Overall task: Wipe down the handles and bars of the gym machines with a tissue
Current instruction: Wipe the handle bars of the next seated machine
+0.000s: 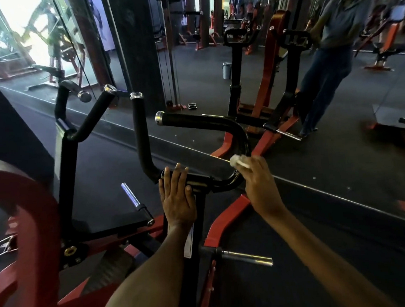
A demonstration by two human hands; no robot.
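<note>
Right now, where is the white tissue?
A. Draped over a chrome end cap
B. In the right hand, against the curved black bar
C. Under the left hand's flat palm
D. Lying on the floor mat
B: the right hand grips the crumpled tissue at the bend of the curved black bar, while the left hand rests flat on the machine, holding nothing.

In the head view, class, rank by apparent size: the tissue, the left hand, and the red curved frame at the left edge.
1. red curved frame
2. left hand
3. tissue

The frame's nearness to the camera exaggerates it.
</note>
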